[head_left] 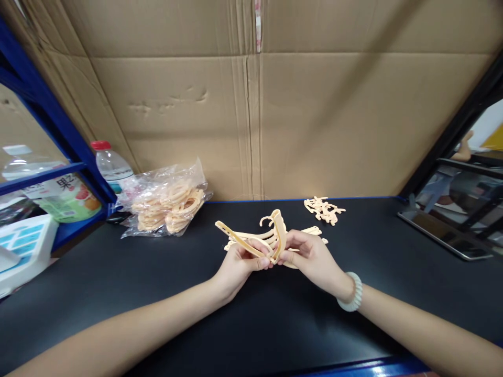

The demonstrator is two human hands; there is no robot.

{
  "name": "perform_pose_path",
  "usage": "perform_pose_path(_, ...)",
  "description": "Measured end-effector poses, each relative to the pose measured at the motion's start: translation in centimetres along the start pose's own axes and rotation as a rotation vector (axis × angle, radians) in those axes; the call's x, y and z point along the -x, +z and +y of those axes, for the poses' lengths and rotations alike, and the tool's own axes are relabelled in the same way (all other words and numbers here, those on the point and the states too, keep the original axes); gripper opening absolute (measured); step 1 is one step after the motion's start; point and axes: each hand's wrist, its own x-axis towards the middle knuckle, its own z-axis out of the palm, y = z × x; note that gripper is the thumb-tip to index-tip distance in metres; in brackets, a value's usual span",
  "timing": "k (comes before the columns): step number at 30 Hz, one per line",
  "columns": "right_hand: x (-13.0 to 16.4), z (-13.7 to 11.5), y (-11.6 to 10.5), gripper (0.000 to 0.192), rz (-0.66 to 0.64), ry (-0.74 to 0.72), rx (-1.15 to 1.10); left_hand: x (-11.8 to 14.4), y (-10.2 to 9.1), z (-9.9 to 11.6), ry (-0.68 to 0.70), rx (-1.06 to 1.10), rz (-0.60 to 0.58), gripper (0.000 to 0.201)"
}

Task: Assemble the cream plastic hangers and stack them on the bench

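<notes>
My left hand (234, 268) is closed on a long beige plastic hanger arm (238, 239), which slants up to the left. Pinched in my right hand (314, 257) is another beige hanger arm (280, 234), standing nearly upright. The lower ends of the two arms meet between my fingertips, which partly cover the joint. Just behind my hands, several assembled beige hangers (314, 230) lie stacked on the black table (251, 330), one hook (265, 220) showing at the top. A small heap of loose beige hooks (324, 210) lies further back on the right.
A clear plastic bag (168, 201) of beige hanger parts sits at the back left, beside a red-capped bottle (113, 167). A cardboard wall (334, 115) closes off the back. On the right lies a dark flat phone-like device (444, 235); blue frame bars (58, 125) stand left.
</notes>
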Motion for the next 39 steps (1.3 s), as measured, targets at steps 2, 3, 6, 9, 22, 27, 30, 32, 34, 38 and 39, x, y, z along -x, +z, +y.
perform_pose_path(2,0.2,0.1,0.2,0.012,0.035,-0.009,0.024,0.0,0.0,0.0,0.006,0.009,0.033,0.016)
perform_pose_path(3,0.3,0.1,0.4,0.011,0.055,-0.016,0.037,0.0,0.1,0.0,0.011,0.017,0.052,0.016)
perform_pose_path(6,0.5,0.4,0.6,0.012,0.104,-0.028,0.058,0.0,0.1,0.0,0.007,0.044,0.087,0.017)
perform_pose_path(9,0.3,0.6,0.7,0.017,0.134,-0.001,0.008,-0.1,0.2,-0.1,-0.011,0.068,0.073,0.015)
perform_pose_path(22,-1.6,-1.6,-5.7,0.026,0.128,0.152,-0.021,-2.3,-2.7,3.2,-0.013,0.058,0.148,0.022)
perform_pose_path(27,-1.9,-2.5,-7.7,0.028,0.072,0.148,0.309,-3.4,-4.9,4.9,-0.052,-0.101,0.059,0.025)
perform_pose_path(30,-1.8,-2.7,-8.1,0.026,0.013,0.160,0.384,-3.5,-5.8,5.8,-0.067,-0.301,-0.049,0.023)
perform_pose_path(32,-1.8,-2.9,-8.3,0.024,-0.048,0.173,0.396,-3.5,-6.3,6.4,-0.067,-0.407,-0.101,0.025)
perform_pose_path(34,-1.7,-3.1,-8.6,0.024,-0.099,0.181,0.405,-3.5,-6.8,6.9,-0.053,-0.483,-0.130,0.025)
perform_pose_path(38,-1.4,-3.9,-9.5,0.025,-0.180,0.185,0.491,-3.6,-7.8,7.8,0.000,-0.637,-0.163,0.023)
perform_pose_path(39,-1.3,-4.0,-9.7,0.025,-0.198,0.181,0.533,-3.6,-7.9,8.0,0.006,-0.684,-0.183,0.023)
